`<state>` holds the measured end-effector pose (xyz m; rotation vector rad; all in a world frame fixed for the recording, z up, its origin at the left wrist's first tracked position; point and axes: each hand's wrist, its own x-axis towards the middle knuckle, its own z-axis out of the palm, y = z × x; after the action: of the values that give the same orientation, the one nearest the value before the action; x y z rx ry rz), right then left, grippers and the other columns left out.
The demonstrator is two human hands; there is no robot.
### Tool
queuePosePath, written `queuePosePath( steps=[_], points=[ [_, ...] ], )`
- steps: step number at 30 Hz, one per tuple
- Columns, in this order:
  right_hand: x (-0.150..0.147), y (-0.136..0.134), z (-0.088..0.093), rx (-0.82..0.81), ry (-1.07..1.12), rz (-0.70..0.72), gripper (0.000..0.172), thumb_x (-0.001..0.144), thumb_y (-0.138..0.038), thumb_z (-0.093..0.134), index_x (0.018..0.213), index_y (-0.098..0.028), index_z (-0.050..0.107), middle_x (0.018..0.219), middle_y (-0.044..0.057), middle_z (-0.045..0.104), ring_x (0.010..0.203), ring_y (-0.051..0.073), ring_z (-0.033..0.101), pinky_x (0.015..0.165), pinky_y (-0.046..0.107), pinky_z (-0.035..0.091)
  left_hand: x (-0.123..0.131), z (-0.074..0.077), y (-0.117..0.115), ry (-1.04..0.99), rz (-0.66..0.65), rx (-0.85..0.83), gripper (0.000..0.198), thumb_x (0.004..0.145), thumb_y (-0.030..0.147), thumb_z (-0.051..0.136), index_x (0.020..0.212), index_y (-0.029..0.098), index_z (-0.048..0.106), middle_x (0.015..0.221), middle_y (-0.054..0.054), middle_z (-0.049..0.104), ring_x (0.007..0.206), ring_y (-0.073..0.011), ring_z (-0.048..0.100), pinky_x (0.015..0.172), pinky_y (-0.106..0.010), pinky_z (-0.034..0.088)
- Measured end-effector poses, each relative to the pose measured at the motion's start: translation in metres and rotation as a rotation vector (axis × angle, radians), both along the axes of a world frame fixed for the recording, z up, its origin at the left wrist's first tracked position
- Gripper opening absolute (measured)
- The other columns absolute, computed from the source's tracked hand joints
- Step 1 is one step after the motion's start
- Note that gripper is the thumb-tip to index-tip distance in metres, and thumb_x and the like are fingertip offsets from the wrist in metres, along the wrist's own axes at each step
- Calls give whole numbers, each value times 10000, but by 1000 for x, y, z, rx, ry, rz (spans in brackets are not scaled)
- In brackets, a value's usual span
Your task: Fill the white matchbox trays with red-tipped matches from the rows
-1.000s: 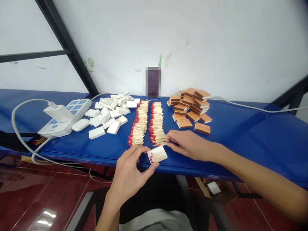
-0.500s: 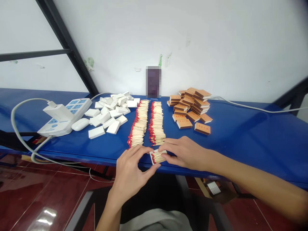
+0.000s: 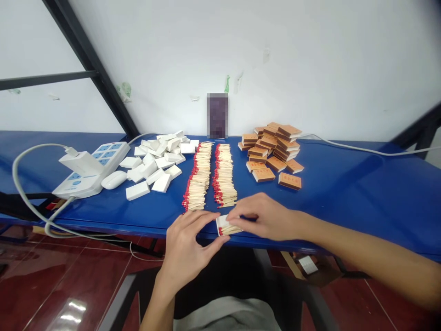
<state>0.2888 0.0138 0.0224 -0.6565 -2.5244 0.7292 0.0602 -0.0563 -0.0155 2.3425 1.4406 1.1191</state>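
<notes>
Against a scuffed white wall, I see a glossy blue table stretching across my feed, with a black metal frame slanting up at the left and dark red floor tiles below. On the table's left side lie a white power strip and a heap of white box pieces; two columns of red-tipped matches run down the middle, and brown matchboxes are piled to their right. (A dark pixelated patch stands upright behind the columns.) At the near edge, just below the matches, I find the small white tray, with some matches lying in it, heads toward the left. The left hand comes up from below, thumb and fingers spread around the tray's left end and gripping it from both sides. From the right, its forearm slanting in, the right hand bends its fingers down over the tray's right end; whether they pinch a match, I cannot tell.
</notes>
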Motion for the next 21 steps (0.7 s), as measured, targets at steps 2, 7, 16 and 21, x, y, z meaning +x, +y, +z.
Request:
queuePosePath(
  steps=[2, 7, 16, 21],
  points=[
    [3, 7, -3, 54, 56, -108, 226, 997, -276, 552, 942, -166, 742, 797, 24, 734, 633, 108, 595, 620, 233, 427, -1, 0, 0, 17, -10, -19, 295, 867, 409, 764, 1109, 245, 722, 1053, -54, 738, 964, -242, 690, 865, -390, 534],
    [7, 21, -11, 175, -88, -147, 176, 980, -261, 570, 995, -169, 720, 853, 41, 735, 710, 135, 633, 648, 244, 419, -4, 0, 0, 69, -17, -33, 293, 879, 419, 747, 1117, 249, 730, 962, -46, 689, 885, -226, 661, 794, -364, 509],
    [2, 15, -8, 161, -201, -137, 185, 996, -242, 527, 953, -177, 695, 864, 32, 719, 744, 137, 620, 638, 246, 349, -2, 2, 0, 131, -11, -6, 313, 877, 465, 745, 1095, 240, 732, 709, 13, 615, 714, -198, 615, 789, -378, 456],
    [2, 14, -6, 138, -187, -150, 114, 886, -149, 564, 891, -179, 673, 716, -15, 631, 596, 105, 486, 584, 240, 287, -2, 3, 0, 142, -14, -7, 299, 881, 464, 737, 1078, 239, 722, 698, 16, 618, 713, -197, 603, 766, -365, 447]
  ],
)
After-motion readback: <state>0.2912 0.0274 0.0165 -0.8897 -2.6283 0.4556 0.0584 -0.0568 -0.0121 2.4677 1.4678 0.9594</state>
